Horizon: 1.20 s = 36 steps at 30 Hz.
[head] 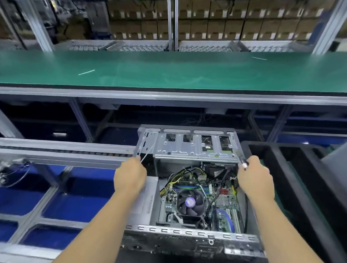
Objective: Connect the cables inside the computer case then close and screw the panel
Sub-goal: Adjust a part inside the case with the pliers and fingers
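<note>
While both hands are up at the drive cage, the case is wide open and nowhere near buttoned up.

Left hand [130, 178] is curled around a thin white tie or wire [146, 154] at the left corner of the drive cage [196, 148]. Right hand [256, 178] pinches something small with a whitish tip [244, 165] at the right corner; can't tell if it's a plug or a tool, way too blurry. Computer case [188, 237] lies on its side right in front of me, below the green bench [172, 70]. Motherboard [223, 203], CPU fan [190, 202] and yellow-black cable bundle [184, 173] are all exposed. So I'd say cabling is still in progress, with closing and screwing all left. No side panel or screws that I can pick out. My fingertips are hidden behind my own knuckles, and the cage blocks whatever's underneath it.
</note>
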{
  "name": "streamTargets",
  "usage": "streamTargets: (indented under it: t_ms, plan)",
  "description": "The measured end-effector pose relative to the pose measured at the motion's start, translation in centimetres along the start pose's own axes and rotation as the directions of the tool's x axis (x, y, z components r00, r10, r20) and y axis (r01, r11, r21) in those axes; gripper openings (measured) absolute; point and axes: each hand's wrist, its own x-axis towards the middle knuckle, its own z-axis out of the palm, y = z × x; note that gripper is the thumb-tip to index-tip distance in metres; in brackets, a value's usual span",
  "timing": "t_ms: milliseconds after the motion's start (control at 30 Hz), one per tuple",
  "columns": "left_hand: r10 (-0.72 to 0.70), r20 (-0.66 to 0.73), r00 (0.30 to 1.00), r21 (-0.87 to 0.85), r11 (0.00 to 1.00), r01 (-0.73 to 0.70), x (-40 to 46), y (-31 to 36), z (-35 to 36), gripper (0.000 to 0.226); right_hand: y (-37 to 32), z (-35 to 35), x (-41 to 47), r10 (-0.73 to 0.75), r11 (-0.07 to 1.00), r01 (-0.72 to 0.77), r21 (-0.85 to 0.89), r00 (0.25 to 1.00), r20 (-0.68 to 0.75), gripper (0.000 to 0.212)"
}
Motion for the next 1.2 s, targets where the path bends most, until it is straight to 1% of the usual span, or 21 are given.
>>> streamTargets:
  t_ms: [33, 67, 100, 167, 233, 300, 367, 433, 500, 533, 567, 633, 667, 700, 733, 767, 833, 900, 967, 1133, 1200]
  plan:
    - [-0.010, 0.015, 1.000, -0.024, 1.000, 0.010, 0.1, -0.3, -0.1, 0.036, 1.2, -0.4, 0.5, 0.086, 0.976, -0.091, 0.198, 0.996, 0.032, 0.024]
    - [-0.029, 0.024, 0.999, -0.034, 0.999, 0.030, 0.0, -0.4, -0.2, 0.036, 2.6, -0.7, 0.6, 0.173, 0.903, -0.191, 0.386, 0.982, 0.082, 0.029]
    - [-0.040, 0.004, 0.999, -0.009, 0.999, 0.040, -0.3, -0.2, -0.2, 0.035, 4.2, -0.8, 0.2, 0.235, 0.842, -0.272, 0.466, 0.962, 0.138, 0.030]
    - [0.048, -0.125, 0.991, 0.089, 0.995, -0.037, -1.3, 1.3, -0.2, 0.032, 7.8, -0.3, -1.3, 0.282, 0.887, -0.337, 0.315, 0.936, 0.210, 0.020]
    - [0.237, -0.160, 0.958, 0.031, 0.971, -0.235, -2.9, 4.0, 0.4, 0.030, 10.8, 0.9, -3.3, 0.315, 0.931, -0.352, 0.095, 0.908, 0.276, 0.020]
    - [0.340, -0.030, 0.940, -0.256, 0.907, -0.336, -4.1, 6.3, 1.1, 0.032, 12.4, 1.8, -5.2, 0.317, 0.947, -0.318, -0.052, 0.889, 0.330, 0.029]
    - [0.344, 0.185, 0.921, -0.462, 0.857, -0.227, -4.5, 7.8, 1.6, 0.039, 13.1, 2.1, -6.6, 0.280, 0.959, -0.241, -0.147, 0.888, 0.366, 0.029]
    - [0.356, 0.368, 0.859, -0.482, 0.863, -0.152, -4.6, 8.1, 1.9, 0.038, 13.4, 2.1, -7.4, 0.240, 0.967, -0.176, -0.186, 0.875, 0.420, 0.028]
    - [0.354, 0.455, 0.817, -0.443, 0.886, -0.137, -4.7, 7.8, 1.8, 0.037, 12.8, 1.0, -7.6, 0.232, 0.972, -0.194, -0.130, 0.863, 0.449, 0.026]
    - [0.341, 0.473, 0.813, -0.431, 0.894, -0.124, -4.8, 7.7, 1.7, 0.040, 12.4, 0.1, -7.2, 0.243, 0.970, -0.230, -0.081, 0.877, 0.415, 0.027]
    - [0.321, 0.498, 0.805, -0.453, 0.888, -0.074, -4.9, 7.7, 1.7, 0.047, 11.8, -1.1, -6.8, 0.261, 0.962, -0.272, -0.010, 0.914, 0.309, 0.027]
    - [0.281, 0.615, 0.737, -0.587, 0.788, 0.189, -5.2, 7.8, 1.5, 0.056, 9.3, -3.9, -6.1, 0.280, 0.936, -0.258, 0.239, 0.958, -0.061, 0.027]
    - [0.289, 0.664, 0.690, -0.634, 0.706, 0.316, -5.4, 8.0, 1.4, 0.054, 7.2, -5.4, -6.0, 0.254, 0.919, -0.163, 0.359, 0.942, -0.221, 0.027]
    - [0.303, 0.690, 0.658, -0.657, 0.645, 0.391, -5.6, 8.1, 1.3, 0.049, 4.5, -6.6, -6.1, 0.169, 0.903, -0.023, 0.428, 0.937, -0.307, 0.024]
    - [0.315, 0.696, 0.645, -0.662, 0.630, 0.406, -5.8, 8.1, 1.2, 0.042, 1.7, -7.4, -6.2, 0.005, 0.891, 0.148, 0.430, 0.942, -0.335, 0.018]
    - [0.318, 0.695, 0.645, -0.659, 0.640, 0.395, -5.9, 8.2, 1.2, 0.038, -0.8, -7.5, -6.4, -0.174, 0.870, 0.289, 0.400, 0.938, -0.299, 0.015]
    - [0.318, 0.678, 0.663, -0.652, 0.677, 0.341, -6.2, 8.3, 1.2, 0.033, -4.7, -6.3, -6.5, -0.347, 0.859, 0.353, 0.370, 0.934, -0.087, 0.027]
    - [0.333, 0.653, 0.680, -0.675, 0.663, 0.324, -6.4, 8.3, 1.1, 0.028, -7.0, -4.4, -6.3, -0.304, 0.875, 0.175, 0.451, 0.924, 0.231, 0.045]
    - [0.376, 0.640, 0.670, -0.707, 0.631, 0.321, -6.6, 8.4, 1.1, 0.030, -8.2, -2.3, -6.6, -0.235, 0.812, -0.097, 0.575, 0.848, 0.475, 0.043]
    - [0.410, 0.623, 0.667, -0.727, 0.618, 0.300, -6.5, 8.1, 2.1, 0.031, -8.2, 0.0, -5.6, -0.164, 0.559, -0.383, 0.735, 0.818, 0.551, 0.027]
    - [0.400, 0.618, 0.677, -0.729, 0.614, 0.303, -6.5, 8.1, 2.8, 0.030, -8.0, 0.7, -4.9, -0.199, 0.560, -0.394, 0.728, 0.789, 0.581, 0.022]
